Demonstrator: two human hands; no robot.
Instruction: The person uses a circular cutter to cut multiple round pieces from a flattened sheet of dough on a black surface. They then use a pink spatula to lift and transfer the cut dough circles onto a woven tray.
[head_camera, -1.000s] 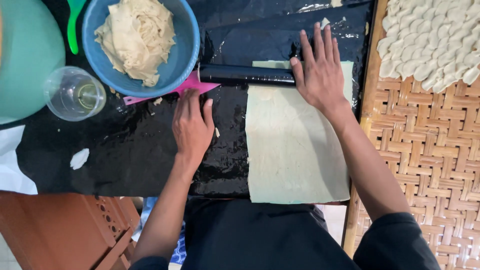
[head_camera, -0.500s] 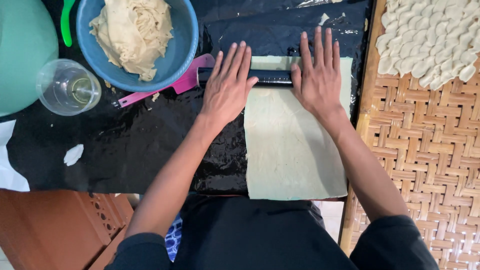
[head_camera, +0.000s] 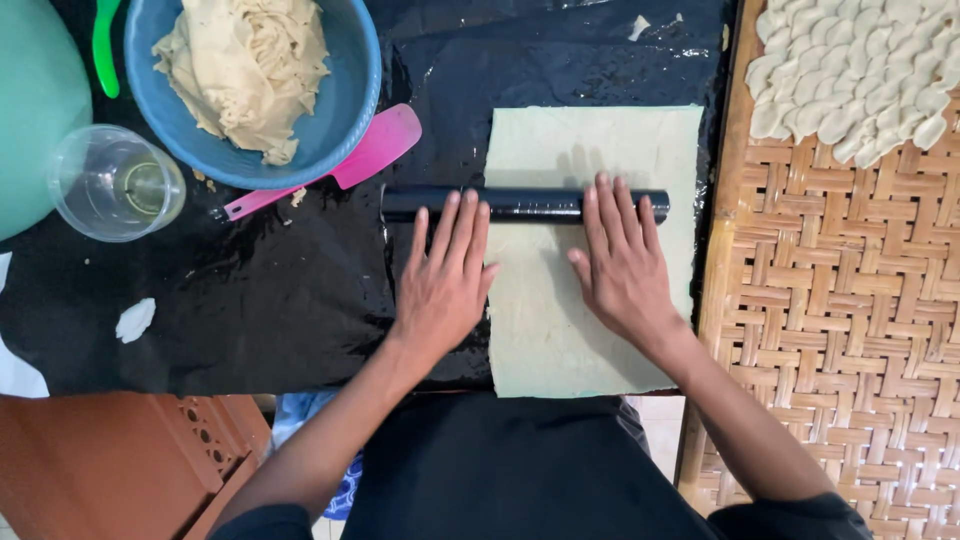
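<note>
With both hands, left (head_camera: 443, 285) and right (head_camera: 622, 265), flat and fingers spread on the rolling pin (head_camera: 525, 204), uneven pressure could have torn the thin dough sheet (head_camera: 590, 330).

Pale greenish dough sheet (head_camera: 590, 300), black roller (head_camera: 525, 204), blue bowl (head_camera: 345, 120), pink scraper (head_camera: 340, 165), seemingly tan woven tray (head_camera: 850, 330).

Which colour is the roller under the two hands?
Black and glossy; the roller shows best in the head view.

i see no packages, labels, signs or screens in the head view, nothing printed anywhere.
</note>
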